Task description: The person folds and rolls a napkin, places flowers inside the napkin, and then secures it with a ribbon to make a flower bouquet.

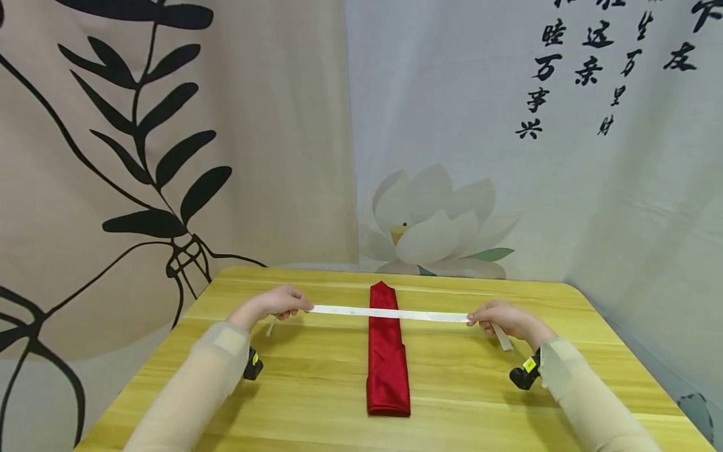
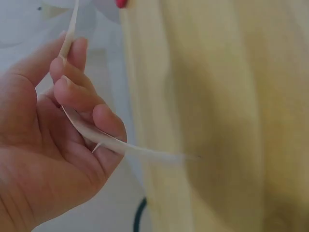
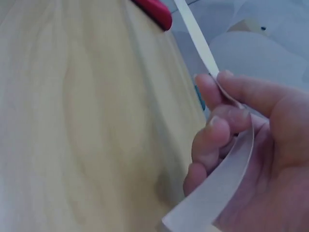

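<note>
A narrow white strip [image 1: 350, 311], like paper or ribbon, is stretched level above the table between both hands. My left hand [image 1: 279, 301] pinches it near one end between thumb and fingers; in the left wrist view the loose tail [image 2: 116, 143] runs through the palm and out past the little finger. The right hand [image 1: 505, 319] pinches the other side, and a wider tail [image 3: 212, 188] hangs down across the palm in the right wrist view. Under the strip's middle lies a folded red satiny cloth [image 1: 386, 370], long and narrow with a pointed far end. Neither hand touches the cloth.
The wooden table [image 1: 305, 389] has rounded far corners. Behind it hangs a printed curtain [image 1: 294, 157] with dark leaves, a lotus and written characters. Black wrist cameras [image 1: 525, 371] are strapped under both forearms.
</note>
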Available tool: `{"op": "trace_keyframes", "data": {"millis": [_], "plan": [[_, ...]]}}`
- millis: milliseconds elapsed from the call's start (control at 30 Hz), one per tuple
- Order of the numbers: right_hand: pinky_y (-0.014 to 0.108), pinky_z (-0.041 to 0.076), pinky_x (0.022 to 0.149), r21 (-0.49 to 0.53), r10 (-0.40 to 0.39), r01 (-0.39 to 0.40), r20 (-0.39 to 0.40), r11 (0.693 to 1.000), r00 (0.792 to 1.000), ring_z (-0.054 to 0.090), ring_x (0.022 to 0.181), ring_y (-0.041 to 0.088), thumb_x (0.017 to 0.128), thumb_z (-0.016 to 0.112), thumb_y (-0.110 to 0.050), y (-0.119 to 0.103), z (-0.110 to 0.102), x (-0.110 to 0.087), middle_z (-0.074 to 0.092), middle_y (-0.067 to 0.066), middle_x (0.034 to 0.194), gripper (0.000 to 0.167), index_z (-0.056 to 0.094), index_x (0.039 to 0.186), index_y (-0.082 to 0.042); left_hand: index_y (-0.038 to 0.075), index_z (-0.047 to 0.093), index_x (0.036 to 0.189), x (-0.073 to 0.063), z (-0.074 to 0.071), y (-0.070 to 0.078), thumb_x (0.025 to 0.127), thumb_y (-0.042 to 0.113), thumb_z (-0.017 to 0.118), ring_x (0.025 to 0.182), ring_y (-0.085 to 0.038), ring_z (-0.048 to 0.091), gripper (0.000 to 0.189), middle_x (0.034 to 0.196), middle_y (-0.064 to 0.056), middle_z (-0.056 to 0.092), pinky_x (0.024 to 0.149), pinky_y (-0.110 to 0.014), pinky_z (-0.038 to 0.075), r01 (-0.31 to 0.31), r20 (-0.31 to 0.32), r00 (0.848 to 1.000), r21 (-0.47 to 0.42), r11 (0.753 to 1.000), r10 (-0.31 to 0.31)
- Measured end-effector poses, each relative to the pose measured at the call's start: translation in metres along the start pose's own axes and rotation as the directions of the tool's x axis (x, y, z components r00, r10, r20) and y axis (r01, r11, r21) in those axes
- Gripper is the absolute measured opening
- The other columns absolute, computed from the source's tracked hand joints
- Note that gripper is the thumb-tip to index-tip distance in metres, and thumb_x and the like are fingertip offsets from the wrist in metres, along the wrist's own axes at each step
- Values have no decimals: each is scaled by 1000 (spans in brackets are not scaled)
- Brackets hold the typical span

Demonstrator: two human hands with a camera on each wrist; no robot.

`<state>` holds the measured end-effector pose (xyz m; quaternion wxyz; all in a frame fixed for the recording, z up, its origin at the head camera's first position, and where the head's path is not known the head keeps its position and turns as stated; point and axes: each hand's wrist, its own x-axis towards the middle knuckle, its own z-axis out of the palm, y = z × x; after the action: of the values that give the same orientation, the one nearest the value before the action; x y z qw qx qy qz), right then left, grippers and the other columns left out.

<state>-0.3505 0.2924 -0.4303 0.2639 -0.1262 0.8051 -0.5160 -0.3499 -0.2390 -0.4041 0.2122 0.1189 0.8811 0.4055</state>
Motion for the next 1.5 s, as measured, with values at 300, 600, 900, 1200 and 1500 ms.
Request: {"op": "trace_keyframes", "data": {"millis": [300,600,900,1200,1500], "plan": [[25,34,49,-154,66,-79,-90,985,994,39,50,11,94,63,-22,13,3,-2,41,-1,56,27,59,73,-5,4,58,75,-4,1,-29,94,27,63,44,-10,32,30,53,2,40,45,-25,32,-3,4,1000,51,999,3],[23,33,46,-296,79,-125,-164,947,983,40,47,10,92,65,-27,12,4,-2,44,-2,54,27,66,83,-1,7,57,72,-13,2,-41,94,26,63,46,-10,34,29,57,0,49,45,-24,31,56,-33,998,17,998,-56],[25,30,46,-380,84,-167,-226,910,971,26,42,8,92,62,-43,12,-1,-3,31,-6,49,43,52,65,-12,-2,65,96,-16,3,-40,101,41,49,48,-11,46,46,70,-9,63,47,-25,41,134,23,991,-55,990,-132],[26,36,52,-457,27,-128,-222,880,975,36,50,11,83,73,-44,16,6,3,38,-5,54,45,47,60,-15,8,69,78,-17,-1,-42,91,49,62,43,-8,30,43,57,0,56,42,-22,27,204,-25,979,150,967,-203],[25,29,50,-444,-10,-91,-221,891,975,29,47,9,84,75,-37,21,3,3,35,-6,51,45,45,57,-15,8,61,67,-23,-3,-41,91,35,67,48,-9,36,36,59,1,54,45,-21,29,183,-29,983,180,966,-181]]}}
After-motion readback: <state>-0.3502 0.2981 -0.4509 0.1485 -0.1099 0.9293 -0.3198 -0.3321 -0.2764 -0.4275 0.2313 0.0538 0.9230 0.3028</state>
